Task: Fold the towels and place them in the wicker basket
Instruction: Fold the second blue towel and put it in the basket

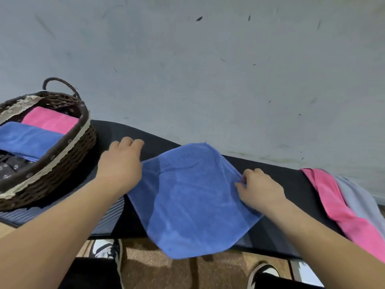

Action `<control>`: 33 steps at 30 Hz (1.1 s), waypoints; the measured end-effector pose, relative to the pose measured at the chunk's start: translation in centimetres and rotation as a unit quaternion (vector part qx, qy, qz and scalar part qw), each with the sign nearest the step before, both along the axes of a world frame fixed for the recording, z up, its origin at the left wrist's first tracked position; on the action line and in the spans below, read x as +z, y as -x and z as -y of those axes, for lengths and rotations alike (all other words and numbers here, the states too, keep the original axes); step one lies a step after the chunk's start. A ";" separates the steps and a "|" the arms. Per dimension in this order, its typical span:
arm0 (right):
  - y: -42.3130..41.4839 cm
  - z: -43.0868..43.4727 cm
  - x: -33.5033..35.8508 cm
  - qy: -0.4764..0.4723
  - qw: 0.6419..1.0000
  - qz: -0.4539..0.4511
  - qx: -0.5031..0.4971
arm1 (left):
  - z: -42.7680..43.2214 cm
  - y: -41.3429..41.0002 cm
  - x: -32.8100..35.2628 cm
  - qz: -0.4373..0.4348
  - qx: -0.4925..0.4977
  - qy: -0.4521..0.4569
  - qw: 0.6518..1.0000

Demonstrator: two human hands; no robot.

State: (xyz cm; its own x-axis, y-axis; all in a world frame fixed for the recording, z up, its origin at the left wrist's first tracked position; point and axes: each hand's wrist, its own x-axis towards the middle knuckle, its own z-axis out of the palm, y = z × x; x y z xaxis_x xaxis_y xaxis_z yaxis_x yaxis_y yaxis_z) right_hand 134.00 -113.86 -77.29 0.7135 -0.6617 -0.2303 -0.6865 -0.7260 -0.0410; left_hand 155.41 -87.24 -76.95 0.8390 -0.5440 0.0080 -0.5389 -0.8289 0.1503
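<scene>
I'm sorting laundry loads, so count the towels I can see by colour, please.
Blue: 2, the folded blue towel and the spread blue towel
Pink: 2, the folded pink towel and the loose pink towel
Grey: 1, the grey towel
Total: 5

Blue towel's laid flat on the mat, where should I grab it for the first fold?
On the blue towel, pinch the two side corners, one from each side. It lies flat and cornerwise on the mat, so they stick out; the right hand pinches one, the left hand covers the other.
</scene>
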 end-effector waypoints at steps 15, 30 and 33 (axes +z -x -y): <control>1.0 3.6 -1.2 -0.134 0.978 0.119 -0.102 | 4.1 7.7 -2.0 -0.184 -0.101 -0.175 0.962; 5.8 -1.5 -2.0 -0.127 0.963 -0.083 0.223 | 7.3 8.4 -2.6 -0.164 -0.133 -0.183 0.960; 7.4 -2.9 -1.3 -0.097 0.974 -0.125 0.162 | 8.9 7.2 -3.5 -0.133 -0.207 -0.135 0.960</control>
